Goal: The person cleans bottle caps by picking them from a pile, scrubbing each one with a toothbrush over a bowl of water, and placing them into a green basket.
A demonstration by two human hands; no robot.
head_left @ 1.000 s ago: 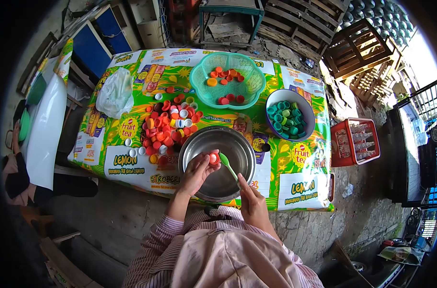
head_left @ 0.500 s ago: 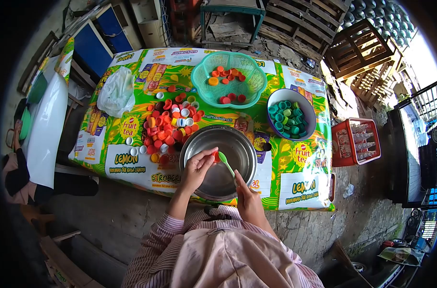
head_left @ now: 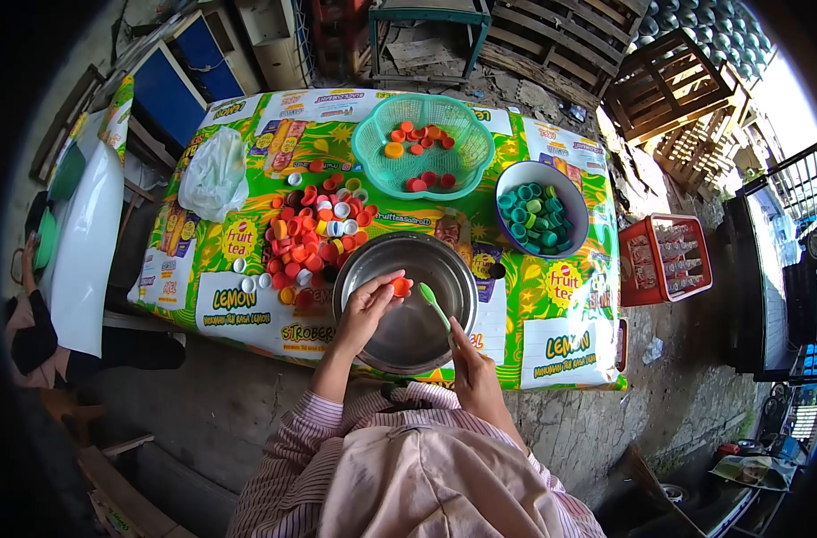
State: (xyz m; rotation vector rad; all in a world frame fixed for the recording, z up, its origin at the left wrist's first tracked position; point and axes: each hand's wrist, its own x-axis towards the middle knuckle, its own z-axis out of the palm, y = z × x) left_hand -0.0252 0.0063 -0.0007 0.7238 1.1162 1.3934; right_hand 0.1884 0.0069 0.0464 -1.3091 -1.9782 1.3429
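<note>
My left hand [head_left: 365, 309] holds an orange bottle cap [head_left: 399, 286] over a steel bowl [head_left: 431, 264] on the table. My right hand [head_left: 474, 377] grips a green toothbrush [head_left: 434, 301] whose head points up toward the cap, a short gap from it. A heap of red, orange and white caps [head_left: 314, 235] lies just left of the bowl.
A green basket [head_left: 462, 170] with several red and orange caps stands at the back. A purple bowl [head_left: 509, 184] of green caps sits right of it. A crumpled plastic bag [head_left: 213, 172] lies at the left. A red crate [head_left: 664, 260] is on the ground beyond the table's right edge.
The toothbrush head has drawn away from the cap, down and to the right. My left hand has turned the cap so its orange inside faces up.
</note>
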